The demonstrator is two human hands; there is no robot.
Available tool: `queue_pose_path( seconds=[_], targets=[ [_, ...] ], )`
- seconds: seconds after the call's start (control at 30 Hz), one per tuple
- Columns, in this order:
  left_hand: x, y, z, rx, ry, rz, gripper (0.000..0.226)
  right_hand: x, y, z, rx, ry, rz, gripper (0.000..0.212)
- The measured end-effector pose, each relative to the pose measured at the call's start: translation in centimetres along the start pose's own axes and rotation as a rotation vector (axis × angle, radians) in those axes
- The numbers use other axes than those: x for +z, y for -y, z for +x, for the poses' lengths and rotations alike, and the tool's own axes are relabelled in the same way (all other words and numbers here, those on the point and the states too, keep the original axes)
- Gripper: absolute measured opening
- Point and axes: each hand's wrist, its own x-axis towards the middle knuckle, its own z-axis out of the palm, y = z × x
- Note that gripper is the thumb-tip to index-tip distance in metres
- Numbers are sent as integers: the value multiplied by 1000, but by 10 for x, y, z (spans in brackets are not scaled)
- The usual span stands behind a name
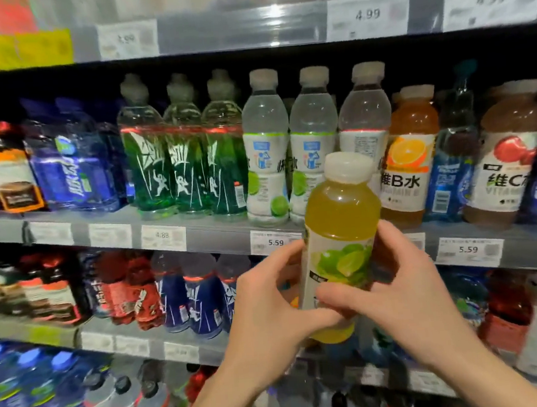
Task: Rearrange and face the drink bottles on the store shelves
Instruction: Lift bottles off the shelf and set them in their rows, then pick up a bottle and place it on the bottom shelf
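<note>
Both hands are up front, off the shelf: left hand (269, 304) wraps the lime bottle (340, 245) from the left side, fingers curled round the label; right hand (404, 288) grips it from the right, thumb across the lower label. Firm two-handed hold, bottle upright, cream cap on, lime picture toward the camera. It hangs in the air in front of the middle shelf (217, 230) edge, near the 5.59 price tag (275, 242), not resting on anything. Status on that shelf: three green bottles (186, 165) stand in a row with labels forward, two clear lime-water bottles (290, 149) beside them also faced. Third clear bottle (363, 120) shows its back panel with small print, so it looks unfaced. Orange bottle (409, 158) and red-fruit bottle (509, 156) to the right face front; a dark blue bottle (454, 154) sits between them showing a barcode, likely turned wrong or misplaced. Lower shelf: red and blue bottles (168, 293) mixed, blurred, facing hard to judge. Judgement: task is mid-way at best. Lime bottle has no slot yet; its likely home is with the orange and red-fruit line, but no open gap is visible there. Left to do: place it label out, turn the third clear bottle, sort the blue one.
</note>
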Motion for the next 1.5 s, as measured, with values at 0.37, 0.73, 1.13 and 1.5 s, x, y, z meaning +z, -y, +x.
queue_pose_path(
  seconds=[0.37,0.73,1.13,1.5],
  targets=[
    [-83,-28,94,296,-12,616,101,11,33,42,-89,-126,-22,67],
    [-68,-24,183,172,-288,1060,115,-5,33,66,-73,-201,-45,70],
    [-70,-10,132,488,-484,368,98,-10,34,72,-131,-256,-74,66],
    [-117,-17,88,515,-515,203,101,15,33,87,-208,-303,-156,66]
  ],
)
